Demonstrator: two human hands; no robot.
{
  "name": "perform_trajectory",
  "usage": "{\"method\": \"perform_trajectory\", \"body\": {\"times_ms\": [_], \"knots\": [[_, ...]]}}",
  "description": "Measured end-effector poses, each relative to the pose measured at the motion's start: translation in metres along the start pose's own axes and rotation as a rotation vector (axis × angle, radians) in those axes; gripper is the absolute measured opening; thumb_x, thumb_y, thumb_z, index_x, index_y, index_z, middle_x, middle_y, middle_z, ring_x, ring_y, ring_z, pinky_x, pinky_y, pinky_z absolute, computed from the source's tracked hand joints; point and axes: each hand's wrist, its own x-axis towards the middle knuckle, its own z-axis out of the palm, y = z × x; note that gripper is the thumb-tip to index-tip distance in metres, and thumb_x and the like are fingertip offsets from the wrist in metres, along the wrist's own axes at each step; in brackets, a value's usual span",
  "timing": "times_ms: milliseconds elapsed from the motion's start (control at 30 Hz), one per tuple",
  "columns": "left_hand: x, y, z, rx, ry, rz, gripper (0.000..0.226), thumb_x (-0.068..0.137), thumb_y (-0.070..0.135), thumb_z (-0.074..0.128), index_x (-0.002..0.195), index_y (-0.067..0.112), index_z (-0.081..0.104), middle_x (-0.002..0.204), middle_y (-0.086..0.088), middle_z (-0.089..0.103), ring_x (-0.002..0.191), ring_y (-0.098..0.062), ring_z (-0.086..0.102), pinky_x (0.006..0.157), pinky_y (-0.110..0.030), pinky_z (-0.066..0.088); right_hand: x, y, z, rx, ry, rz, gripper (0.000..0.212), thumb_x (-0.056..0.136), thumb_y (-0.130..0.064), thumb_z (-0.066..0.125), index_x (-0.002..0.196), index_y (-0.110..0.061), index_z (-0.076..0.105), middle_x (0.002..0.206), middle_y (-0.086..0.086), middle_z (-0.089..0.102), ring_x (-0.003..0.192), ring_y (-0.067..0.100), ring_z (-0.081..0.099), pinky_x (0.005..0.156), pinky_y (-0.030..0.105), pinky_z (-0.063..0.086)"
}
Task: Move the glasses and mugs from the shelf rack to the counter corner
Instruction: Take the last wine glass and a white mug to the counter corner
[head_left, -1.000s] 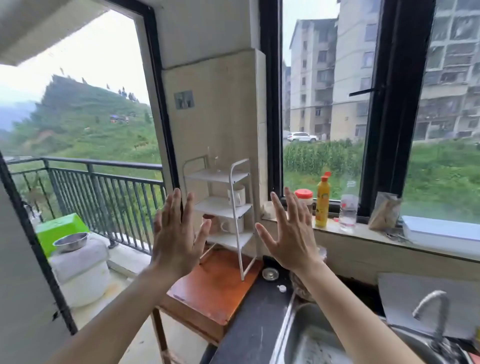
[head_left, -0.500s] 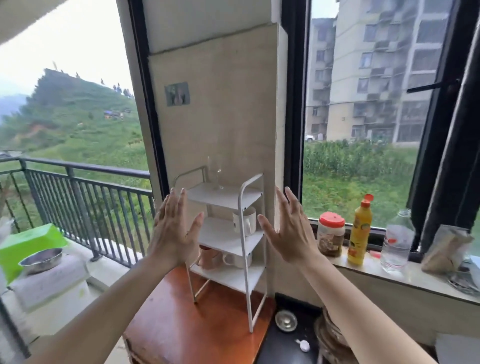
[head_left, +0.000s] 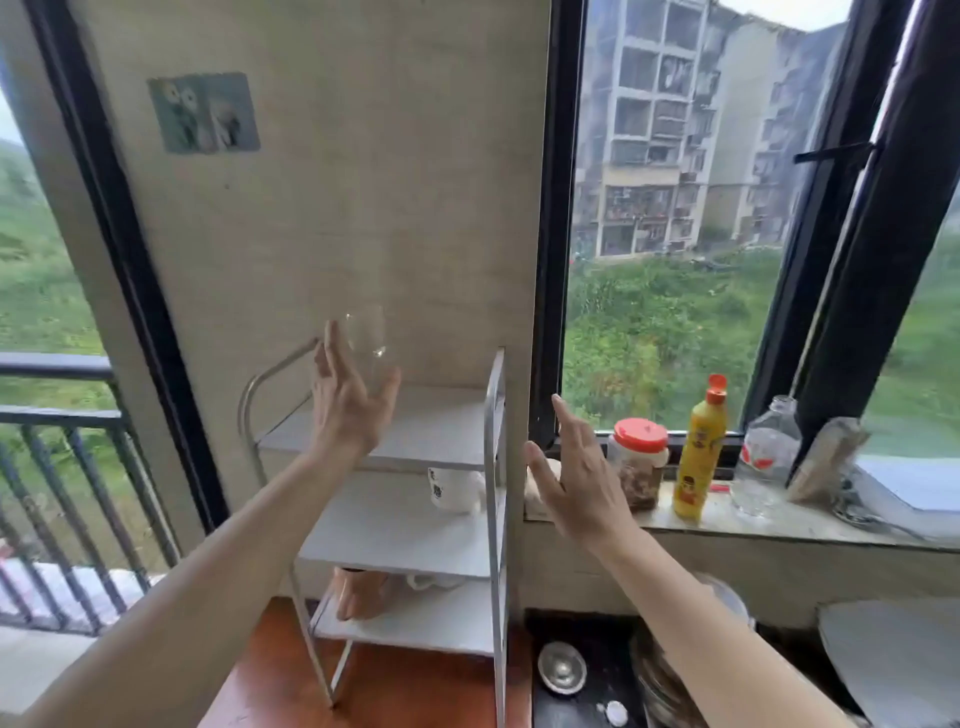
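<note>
A white three-tier shelf rack stands on a wooden table against the wall. On its top shelf stands a clear glass. My left hand is open right in front of the glass, fingers spread; whether it touches the glass I cannot tell. A white mug sits on the middle shelf. A brown mug and part of a white mug sit on the bottom shelf. My right hand hovers open to the right of the rack, holding nothing.
The window sill carries a red-lidded jar, a yellow bottle, a clear plastic bottle and a bag. A dark counter with a small metal lid lies below. A railing is at left.
The view has moved closer to the rack. My left hand has risen up to the glass on the top shelf; my right hand has stayed lower, right of the rack.
</note>
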Motion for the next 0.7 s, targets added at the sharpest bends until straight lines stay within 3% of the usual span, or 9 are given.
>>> {"method": "perform_trajectory", "body": {"times_ms": [200, 267, 333, 400, 433, 500, 567, 633, 700], "knots": [[0.043, -0.017, 0.029, -0.186, 0.044, -0.107, 0.11, 0.088, 0.043, 0.072, 0.16, 0.02, -0.008, 0.164, -0.019, 0.012, 0.151, -0.035, 0.017, 0.121, -0.035, 0.014, -0.004, 0.018, 0.031, -0.003, -0.173, 0.11, 0.07, 0.102, -0.052, 0.043, 0.16, -0.031, 0.011, 0.156, -0.002, 0.036, 0.131, 0.015, 0.05, 0.09, 0.025, 0.037], [0.05, -0.02, 0.038, -0.232, 0.053, -0.139, 0.112, 0.087, 0.039, 0.074, 0.159, 0.016, -0.008, 0.166, -0.015, 0.01, 0.152, -0.029, 0.017, 0.113, -0.021, 0.012, -0.002, 0.024, 0.04, 0.016, -0.193, 0.142, 0.068, 0.102, -0.051, 0.045, 0.159, -0.033, 0.012, 0.153, -0.001, 0.041, 0.131, 0.014, 0.049, 0.094, 0.028, 0.04], [0.054, -0.023, 0.045, -0.254, 0.036, -0.183, 0.105, 0.09, 0.035, 0.071, 0.159, 0.014, -0.005, 0.164, -0.013, 0.023, 0.145, -0.027, 0.033, 0.102, -0.018, 0.021, -0.001, 0.028, 0.049, 0.062, -0.19, 0.162, 0.067, 0.102, -0.047, 0.049, 0.158, -0.033, 0.015, 0.144, -0.001, 0.048, 0.132, 0.016, 0.048, 0.1, 0.034, 0.044], [0.053, -0.024, 0.049, -0.229, 0.02, -0.212, 0.085, 0.097, 0.028, 0.062, 0.159, 0.011, 0.005, 0.143, -0.012, 0.049, 0.113, -0.03, 0.056, 0.087, -0.017, 0.034, 0.0, 0.031, 0.056, 0.115, -0.186, 0.188, 0.068, 0.101, -0.044, 0.052, 0.158, -0.03, 0.018, 0.138, -0.001, 0.053, 0.129, 0.017, 0.05, 0.102, 0.038, 0.047], [0.052, -0.025, 0.049, -0.216, 0.022, -0.211, 0.075, 0.099, 0.023, 0.058, 0.157, 0.01, 0.012, 0.128, -0.009, 0.055, 0.093, -0.028, 0.056, 0.075, -0.013, 0.036, 0.0, 0.032, 0.058, 0.133, -0.187, 0.197, 0.068, 0.101, -0.044, 0.052, 0.158, -0.029, 0.019, 0.138, -0.002, 0.053, 0.128, 0.017, 0.051, 0.102, 0.04, 0.048], [0.047, -0.025, 0.047, -0.205, 0.026, -0.2, 0.063, 0.099, 0.018, 0.054, 0.153, 0.01, 0.021, 0.11, -0.003, 0.054, 0.077, -0.023, 0.049, 0.055, -0.011, 0.034, 0.0, 0.032, 0.063, 0.166, -0.186, 0.19, 0.066, 0.1, -0.044, 0.053, 0.157, -0.029, 0.023, 0.137, -0.006, 0.051, 0.129, 0.017, 0.05, 0.104, 0.043, 0.048], [0.04, -0.023, 0.043, -0.211, 0.024, -0.212, 0.059, 0.099, 0.019, 0.053, 0.149, 0.015, 0.024, 0.099, -0.006, 0.063, 0.066, -0.017, 0.055, 0.044, -0.012, 0.036, -0.001, 0.031, 0.067, 0.208, -0.152, 0.18, 0.063, 0.1, -0.042, 0.053, 0.156, -0.027, 0.028, 0.129, -0.011, 0.048, 0.128, 0.016, 0.051, 0.105, 0.045, 0.048], [0.028, -0.022, 0.037, -0.208, 0.054, -0.202, 0.059, 0.098, 0.022, 0.054, 0.148, 0.018, 0.024, 0.087, -0.008, 0.067, 0.059, -0.004, 0.06, 0.043, -0.009, 0.042, -0.005, 0.028, 0.067, 0.256, -0.077, 0.182, 0.057, 0.101, -0.041, 0.053, 0.152, -0.024, 0.035, 0.122, -0.013, 0.048, 0.12, 0.015, 0.054, 0.101, 0.045, 0.051], [0.014, -0.02, 0.03, -0.239, 0.074, -0.176, 0.061, 0.099, 0.024, 0.056, 0.15, 0.019, 0.023, 0.081, -0.002, 0.066, 0.074, -0.018, 0.068, 0.06, -0.024, 0.057, -0.01, 0.021, 0.066, 0.282, 0.027, 0.167, 0.049, 0.101, -0.04, 0.051, 0.146, -0.023, 0.043, 0.114, -0.013, 0.051, 0.108, 0.013, 0.057, 0.092, 0.044, 0.054]]}}
